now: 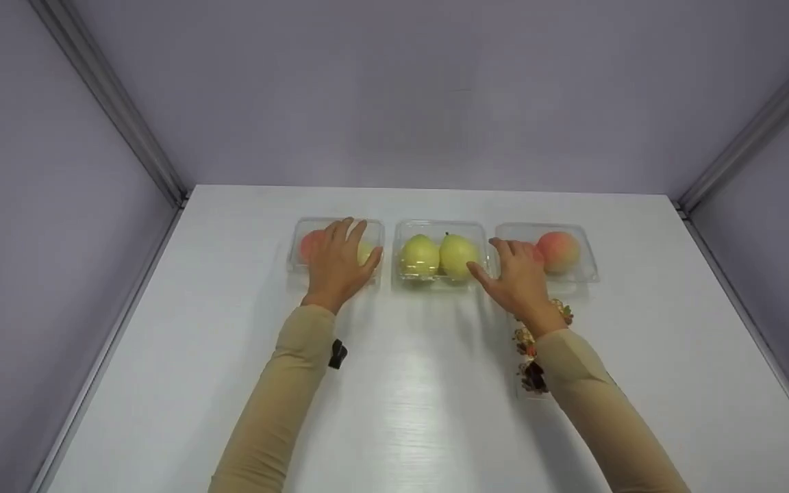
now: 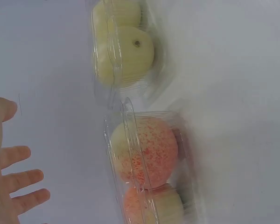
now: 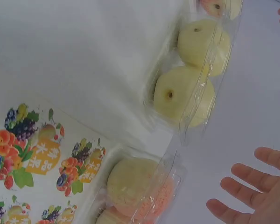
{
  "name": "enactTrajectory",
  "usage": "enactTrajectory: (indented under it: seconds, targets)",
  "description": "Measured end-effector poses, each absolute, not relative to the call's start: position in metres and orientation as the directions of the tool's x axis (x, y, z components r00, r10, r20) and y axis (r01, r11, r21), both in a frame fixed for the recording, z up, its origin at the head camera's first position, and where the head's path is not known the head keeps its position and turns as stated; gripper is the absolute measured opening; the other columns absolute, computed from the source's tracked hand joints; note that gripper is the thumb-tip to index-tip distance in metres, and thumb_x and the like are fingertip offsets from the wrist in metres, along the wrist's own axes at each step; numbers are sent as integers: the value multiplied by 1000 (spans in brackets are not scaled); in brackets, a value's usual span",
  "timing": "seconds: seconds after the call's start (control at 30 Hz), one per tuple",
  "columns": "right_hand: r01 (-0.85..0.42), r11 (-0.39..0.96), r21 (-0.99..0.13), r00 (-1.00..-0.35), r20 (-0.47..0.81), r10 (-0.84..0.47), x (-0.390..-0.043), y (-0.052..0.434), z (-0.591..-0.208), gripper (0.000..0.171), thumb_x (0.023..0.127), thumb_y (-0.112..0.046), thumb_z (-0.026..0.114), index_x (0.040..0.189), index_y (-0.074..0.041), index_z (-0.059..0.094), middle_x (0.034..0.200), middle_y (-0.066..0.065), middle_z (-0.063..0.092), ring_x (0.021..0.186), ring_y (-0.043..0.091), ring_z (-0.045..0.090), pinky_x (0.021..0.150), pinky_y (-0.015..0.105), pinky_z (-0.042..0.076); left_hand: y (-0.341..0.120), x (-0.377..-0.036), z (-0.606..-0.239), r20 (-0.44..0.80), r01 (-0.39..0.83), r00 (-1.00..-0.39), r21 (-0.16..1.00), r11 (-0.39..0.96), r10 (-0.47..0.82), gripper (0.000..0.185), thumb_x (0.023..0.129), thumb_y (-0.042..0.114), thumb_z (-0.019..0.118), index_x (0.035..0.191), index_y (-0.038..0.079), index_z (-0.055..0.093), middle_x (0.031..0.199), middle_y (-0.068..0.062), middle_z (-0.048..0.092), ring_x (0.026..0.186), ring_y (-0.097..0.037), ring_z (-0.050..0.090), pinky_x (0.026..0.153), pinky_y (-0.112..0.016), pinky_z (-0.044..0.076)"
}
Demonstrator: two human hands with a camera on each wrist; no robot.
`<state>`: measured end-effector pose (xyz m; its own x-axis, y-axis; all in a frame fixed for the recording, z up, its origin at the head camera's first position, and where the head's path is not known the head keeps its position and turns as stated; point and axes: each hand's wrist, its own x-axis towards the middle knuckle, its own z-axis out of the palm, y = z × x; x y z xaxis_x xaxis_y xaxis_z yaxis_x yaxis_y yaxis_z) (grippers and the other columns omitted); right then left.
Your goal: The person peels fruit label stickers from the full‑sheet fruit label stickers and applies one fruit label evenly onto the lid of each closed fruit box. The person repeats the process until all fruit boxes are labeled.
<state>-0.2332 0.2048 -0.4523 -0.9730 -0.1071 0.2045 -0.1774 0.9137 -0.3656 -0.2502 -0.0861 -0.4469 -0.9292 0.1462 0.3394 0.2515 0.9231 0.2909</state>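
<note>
the left hand (image 1: 341, 263) and right hand (image 1: 519, 282), both spread, hover above clear plastic boxes (image 1: 587, 260) of round pink-yellow peaches (image 1: 559, 252), flanking a matching box (image 1: 439, 228) of yellow-green pears (image 1: 459, 257) on the white tabletop (image 1: 408, 411).

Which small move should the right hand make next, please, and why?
Probably draw the right hand toward the printed sheet: the hand is open, holding nothing, the sheet lies below its wrist, and the middle box shows no print.
</note>
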Motion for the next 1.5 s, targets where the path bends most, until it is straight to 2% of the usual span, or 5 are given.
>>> enactTrajectory:
  seconds: [0.33,0.53,1.0,1.3,1.5]
  targets:
    - [-206,873,-442,-963,250,-100,-229,185,-464,52,92,-40,60,125,-1,56,122,23,60,112,41,58,95,53,47,-98,-244,-461,391,245,-915,337,909,101,44,92,35,57,124,5,60,127,-16,61,122,-34,55,109,-51,37]
    - [-228,849,-477,-960,253,-116,-228,173,-468,46,93,-36,60,121,0,59,117,22,63,110,40,60,96,52,48,-105,-240,-466,401,249,-912,368,896,89,40,92,32,58,120,3,62,120,-16,64,117,-34,59,105,-49,42]
    - [-272,774,-572,-953,274,-133,-223,146,-485,27,92,-22,63,107,1,64,99,19,68,90,32,67,81,44,55,-122,-236,-479,502,262,-864,404,877,27,21,93,19,59,102,2,68,100,-15,71,97,-33,65,80,-48,53]
    - [-356,752,-554,-928,305,-215,-216,122,-496,21,91,-19,64,101,0,64,90,18,68,82,30,66,75,44,54,-138,-231,-485,474,212,-879,493,844,-57,22,93,19,61,101,0,68,98,-16,67,93,-34,64,79,-47,54]
    - [-360,732,-578,-928,305,-216,-214,113,-498,18,90,-16,65,97,0,66,86,16,68,80,28,66,74,43,54,-146,-230,-485,464,200,-883,512,836,-73,21,93,16,61,102,-2,68,101,-17,68,98,-34,64,84,-46,54]
